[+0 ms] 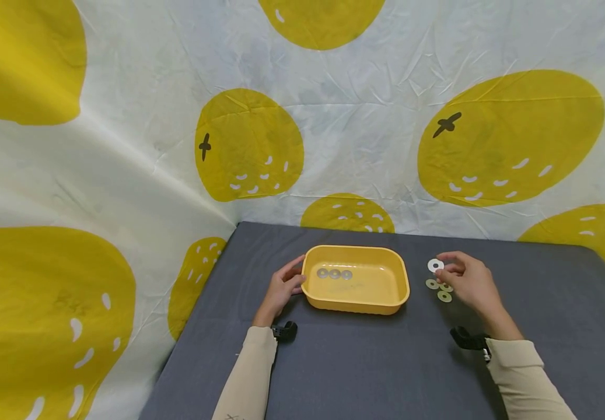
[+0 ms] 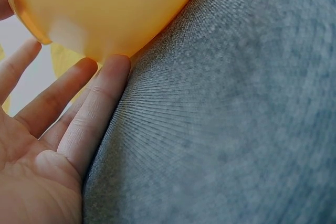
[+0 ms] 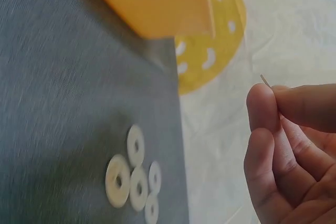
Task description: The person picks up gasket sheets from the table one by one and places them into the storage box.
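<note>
A yellow rectangular tray (image 1: 355, 306) lies on the dark cloth, with three silvery washers (image 1: 335, 273) in a row at its inner left. My left hand (image 1: 280, 289) rests against the tray's left end; in the left wrist view its fairly straight fingers (image 2: 92, 111) touch the outer wall. To the right of the tray, my right hand (image 1: 470, 283) pinches a pale flat washer (image 1: 429, 265) between thumb and finger. Only its thin edge shows in the right wrist view. Just below that hand, several more washers (image 3: 117, 181) lie close together on the cloth, partly covered in the head view.
A dark grey cloth (image 1: 360, 367) covers the table. Behind it and along the left hangs a white curtain (image 1: 360, 151) printed with big yellow fruit. Each wrist wears a black strap-on camera (image 1: 467, 338), beside the beige sleeves.
</note>
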{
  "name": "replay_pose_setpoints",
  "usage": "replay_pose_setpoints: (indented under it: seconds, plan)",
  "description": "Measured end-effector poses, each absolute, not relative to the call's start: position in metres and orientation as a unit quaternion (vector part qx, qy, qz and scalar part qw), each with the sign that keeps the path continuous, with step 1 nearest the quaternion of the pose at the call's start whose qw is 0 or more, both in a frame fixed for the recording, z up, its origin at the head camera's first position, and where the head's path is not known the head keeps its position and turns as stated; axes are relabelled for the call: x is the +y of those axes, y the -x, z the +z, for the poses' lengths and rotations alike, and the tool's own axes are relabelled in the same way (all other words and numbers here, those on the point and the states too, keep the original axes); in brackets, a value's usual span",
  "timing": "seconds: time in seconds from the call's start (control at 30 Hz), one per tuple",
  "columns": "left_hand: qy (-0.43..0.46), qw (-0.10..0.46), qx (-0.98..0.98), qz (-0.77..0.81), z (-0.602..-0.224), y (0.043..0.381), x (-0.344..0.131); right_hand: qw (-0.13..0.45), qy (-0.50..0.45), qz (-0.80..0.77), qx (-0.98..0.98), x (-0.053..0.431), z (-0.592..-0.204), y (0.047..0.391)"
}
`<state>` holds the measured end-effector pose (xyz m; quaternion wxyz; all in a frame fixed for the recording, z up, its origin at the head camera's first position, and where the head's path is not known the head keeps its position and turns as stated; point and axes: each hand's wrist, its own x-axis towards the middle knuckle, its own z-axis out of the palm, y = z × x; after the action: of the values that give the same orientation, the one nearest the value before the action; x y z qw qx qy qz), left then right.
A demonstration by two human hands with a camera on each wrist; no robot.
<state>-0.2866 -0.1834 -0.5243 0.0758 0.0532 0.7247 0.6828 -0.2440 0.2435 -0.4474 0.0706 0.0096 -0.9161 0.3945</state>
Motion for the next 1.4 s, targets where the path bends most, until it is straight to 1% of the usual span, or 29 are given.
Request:
replay_pose_setpoints:
  seconds: [0.3,0.67,0.97,1.4]
  plan:
    - [-0.052,0.052,0.731,0.679,-0.528,0.286,-0.181,0.057,-0.038,0.417,-0.906,0.213,-0.434,0.246]
    - [-0.059,0.05,0.733,0.676,-0.531,0.285,-0.182,0.046,-0.075,0.454,-0.887,0.176,-0.439,0.255]
    - [-0.066,0.043,0.735,0.674,-0.531,0.287,-0.183,0.019,-0.091,0.508,-0.857,0.147,-0.442,0.269]
    - [-0.055,0.045,0.734,0.676,-0.532,0.288,-0.184,0.014,-0.078,0.525,-0.847,0.12,-0.458,0.283]
